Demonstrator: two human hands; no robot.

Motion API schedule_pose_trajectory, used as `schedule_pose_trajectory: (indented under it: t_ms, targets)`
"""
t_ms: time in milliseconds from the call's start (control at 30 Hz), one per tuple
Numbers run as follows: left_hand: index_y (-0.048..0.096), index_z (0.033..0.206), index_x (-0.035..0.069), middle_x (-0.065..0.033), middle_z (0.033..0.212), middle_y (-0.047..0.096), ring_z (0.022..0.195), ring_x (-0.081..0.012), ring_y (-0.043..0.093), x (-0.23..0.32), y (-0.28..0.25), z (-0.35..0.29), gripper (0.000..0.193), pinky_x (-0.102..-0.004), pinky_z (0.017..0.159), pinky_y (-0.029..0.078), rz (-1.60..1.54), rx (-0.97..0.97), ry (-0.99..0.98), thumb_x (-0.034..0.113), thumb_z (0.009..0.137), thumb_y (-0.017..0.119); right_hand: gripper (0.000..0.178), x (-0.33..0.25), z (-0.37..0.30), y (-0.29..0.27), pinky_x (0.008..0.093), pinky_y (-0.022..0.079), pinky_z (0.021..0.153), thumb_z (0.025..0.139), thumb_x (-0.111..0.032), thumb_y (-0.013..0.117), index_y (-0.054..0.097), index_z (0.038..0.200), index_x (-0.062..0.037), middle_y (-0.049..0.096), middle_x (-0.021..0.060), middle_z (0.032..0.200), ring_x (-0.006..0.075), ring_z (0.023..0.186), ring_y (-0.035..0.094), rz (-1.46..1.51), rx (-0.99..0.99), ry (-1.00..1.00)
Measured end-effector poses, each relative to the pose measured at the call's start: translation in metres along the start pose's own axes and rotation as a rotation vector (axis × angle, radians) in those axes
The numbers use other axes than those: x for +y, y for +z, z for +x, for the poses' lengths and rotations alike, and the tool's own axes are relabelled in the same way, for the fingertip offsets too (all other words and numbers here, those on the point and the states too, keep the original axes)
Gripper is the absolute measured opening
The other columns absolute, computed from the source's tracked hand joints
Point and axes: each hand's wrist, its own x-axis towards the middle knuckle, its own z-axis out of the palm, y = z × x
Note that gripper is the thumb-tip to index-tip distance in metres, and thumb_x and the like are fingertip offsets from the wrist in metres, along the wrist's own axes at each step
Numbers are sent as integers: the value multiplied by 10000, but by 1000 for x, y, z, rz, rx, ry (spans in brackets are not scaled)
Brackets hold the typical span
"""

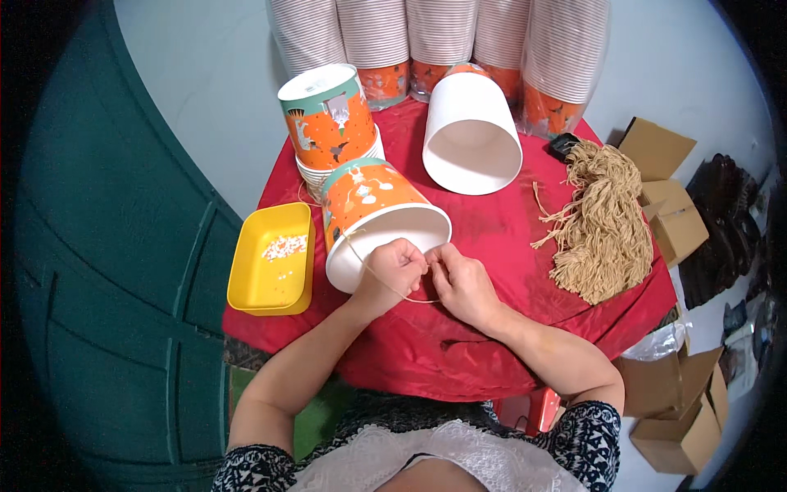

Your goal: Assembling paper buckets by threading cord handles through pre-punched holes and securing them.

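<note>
A paper bucket point(373, 193), orange and green with printed figures outside and white within, lies on its side with its mouth toward me. A thin tan cord point(420, 301) runs from the bucket's side near its rim, across my left wrist, and loops to beneath my right hand. In front of the bucket's mouth, my left hand point(395, 269) is closed in a pinch at the cord's end. Fingertip to fingertip with it, my right hand point(461, 283) also pinches the cord. The exact bit between the fingertips is too small to make out.
A yellow tray point(246, 283) holding small white pieces stands at left. Stacked buckets point(328, 123) rise behind it; another bucket point(459, 156) lies farther back. A bundle of tan cords point(598, 221) lies right. Wrapped bucket stacks point(443, 33) line the back; cardboard boxes point(676, 410) sit beyond the table.
</note>
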Motion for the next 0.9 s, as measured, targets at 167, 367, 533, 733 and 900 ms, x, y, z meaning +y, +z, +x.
schedule_pose_trajectory:
  t_ms: [167, 367, 533, 733, 900]
  targets:
    - [566, 871, 8, -17, 651, 549, 498, -51, 451, -1, -3, 0, 53, -190, 417, 340, -38, -39, -34, 42, 912, 564, 112, -4, -2, -2, 506, 518, 603, 907, -72, 553, 515, 986, -3, 637, 244, 736, 422, 690, 652, -106, -32, -29]
    - [565, 883, 3, -19, 645, 549, 475, -52, 433, -5, -5, -1, 64, -191, 403, 318, -78, -35, -52, 52, 924, 555, 131, -4, -1, 0, 501, 514, 581, 919, -105, 567, 520, 985, -2, 634, 232, 701, 411, 661, 651, -117, -30, -40]
    - [570, 901, 4, -22, 662, 556, 474, -49, 427, 0, -6, -2, 96, -187, 403, 307, -88, -48, -58, 82, 944, 532, 95, 0, 2, 4, 493, 511, 572, 898, -99, 588, 567, 908, -7, 640, 216, 701, 404, 654, 650, -92, 42, -48]
    - [613, 887, -26, -68, 718, 612, 606, -125, 588, -3, -9, -2, 99, -256, 531, 466, 71, 69, 103, 69, 888, 584, 88, 1, 3, 5, 497, 512, 582, 889, -102, 595, 588, 894, -14, 638, 221, 698, 403, 657, 650, -121, 54, -29]
    - [636, 826, -8, -137, 794, 640, 727, -269, 654, -5, -4, -2, 75, -368, 664, 526, 568, 170, 279, 61, 808, 659, 89, 0, 3, 4, 498, 513, 588, 885, -104, 597, 588, 891, -15, 633, 221, 691, 400, 655, 651, -130, 44, -16]
